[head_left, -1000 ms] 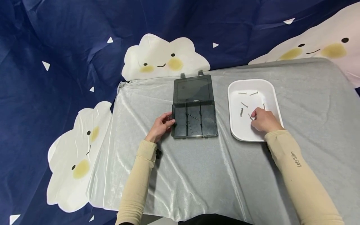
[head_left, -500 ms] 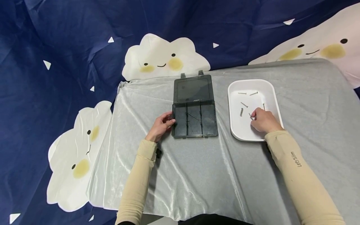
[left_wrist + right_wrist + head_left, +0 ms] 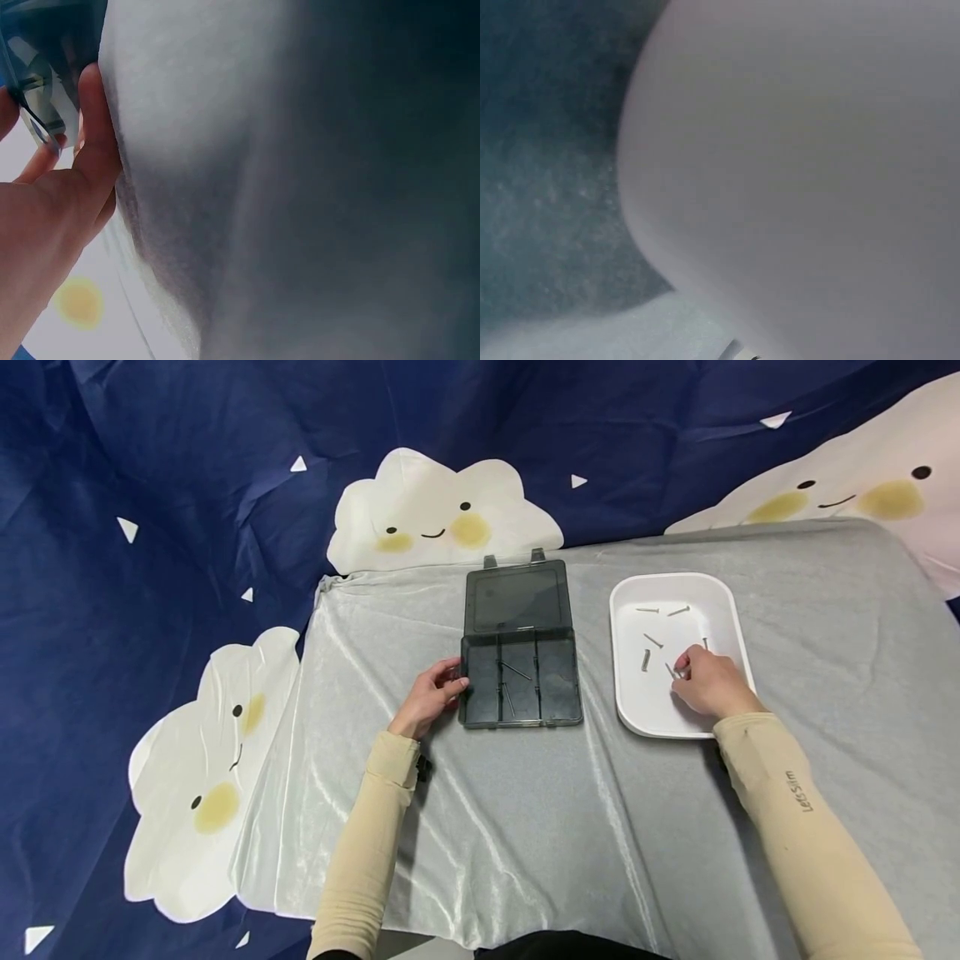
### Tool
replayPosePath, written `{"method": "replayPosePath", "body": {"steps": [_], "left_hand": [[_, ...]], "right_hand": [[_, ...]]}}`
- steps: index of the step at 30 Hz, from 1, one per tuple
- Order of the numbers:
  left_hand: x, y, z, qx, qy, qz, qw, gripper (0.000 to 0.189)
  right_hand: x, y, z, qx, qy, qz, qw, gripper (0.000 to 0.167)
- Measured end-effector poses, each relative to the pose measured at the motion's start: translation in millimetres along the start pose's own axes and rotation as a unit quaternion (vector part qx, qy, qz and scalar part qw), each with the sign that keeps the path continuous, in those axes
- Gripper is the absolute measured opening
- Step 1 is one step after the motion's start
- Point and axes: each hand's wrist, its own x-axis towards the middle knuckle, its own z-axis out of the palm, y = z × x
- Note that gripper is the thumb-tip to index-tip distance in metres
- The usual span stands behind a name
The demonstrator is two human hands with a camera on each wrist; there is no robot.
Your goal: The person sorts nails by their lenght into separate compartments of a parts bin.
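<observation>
My left hand (image 3: pixel 429 700) holds the left wall of a dark see-through compartment box (image 3: pixel 480 693), thumb over the rim and fingers along the side. In the left wrist view, the fingers straddle the corner of that box (image 3: pixel 56 26). Its lid (image 3: pixel 517 597) is flipped back, and two thin screws (image 3: pixel 516 671) lie in the middle compartment. Inside a white tray (image 3: pixel 626 714) on the right, my right hand (image 3: pixel 708 681) pinches a small screw (image 3: pixel 671 671) between thumb and fingertips, low over the tray floor. The tray wall (image 3: pixel 795 180) fills the right wrist view, hiding that hand.
Several loose screws lie spread in the tray, among them a screw (image 3: pixel 653 641) near its middle and a short clump (image 3: pixel 646 660) to the left. Grey cloth (image 3: pixel 540 827) covers the table. A blue cloud-print curtain (image 3: pixel 615 427) hangs behind.
My right hand has shifted slightly right and changed the set of its fingers, and the screw at its fingertips has turned a little. The left hand and box stay as they were.
</observation>
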Motion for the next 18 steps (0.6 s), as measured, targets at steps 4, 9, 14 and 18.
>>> {"method": "replayPosePath", "body": {"steps": [4, 9, 14, 18], "left_hand": [[-0.4, 0.4, 0.4, -0.001, 0.000, -0.001, 1.0000, 0.052], [-0.1, 0.8, 0.4, -0.007, 0.000, -0.002, 1.0000, 0.053], [0.9, 0.5, 0.4, -0.010, 0.000, -0.001, 1.0000, 0.053], [1.9, -0.3, 0.1, -0.009, -0.001, -0.001, 1.0000, 0.053]], "right_hand": [[-1.0, -2.4, -1.6, 0.009, 0.017, -0.011, 0.9998, 0.029], [-2.9, -10.7, -4.1, 0.020, 0.045, -0.034, 0.9982, 0.028], [-8.6, -24.1, -10.5, 0.051, 0.073, -0.059, 0.9943, 0.026], [-14.6, -35.5, -15.8, 0.069, 0.103, -0.072, 0.9897, 0.023]]}}
